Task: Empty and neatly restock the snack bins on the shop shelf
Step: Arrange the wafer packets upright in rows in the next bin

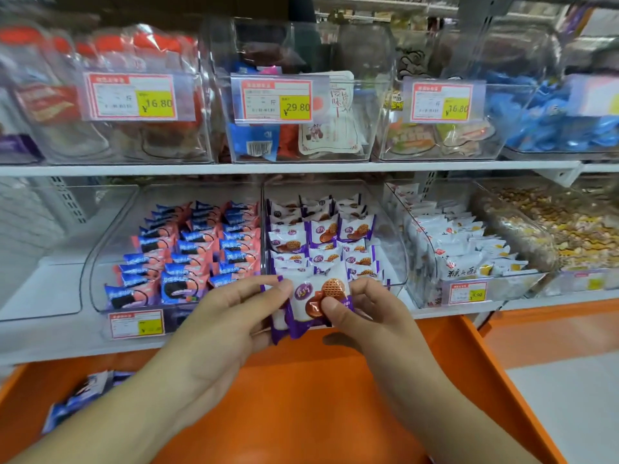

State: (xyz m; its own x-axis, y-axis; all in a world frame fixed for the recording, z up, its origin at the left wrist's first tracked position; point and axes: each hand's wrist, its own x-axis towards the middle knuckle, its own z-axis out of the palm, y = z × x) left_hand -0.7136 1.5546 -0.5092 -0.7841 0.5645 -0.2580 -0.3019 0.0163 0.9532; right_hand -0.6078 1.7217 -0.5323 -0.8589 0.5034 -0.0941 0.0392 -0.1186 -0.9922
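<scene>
While both hands hold the load in front of the shelf, we note grip first: left hand [234,309] curled under and around a small stack of purple-and-white waffle packets [313,304], right hand [355,306] pinching the top packet by its right edge, thumb on the printed face. The stack sits just above the orange tray [301,396], where a few blue packets [80,400] lie at the near left. Beyond, the middle clear bin [392,236] is nearly full of matching packets in three columns, faces up; its front row looks open. Our judgement: square the stack edges before setting down, keep print upward, seat it against the front row. Neighbouring pink-and-blue cookie bin [187,249] looks already ordered.
</scene>
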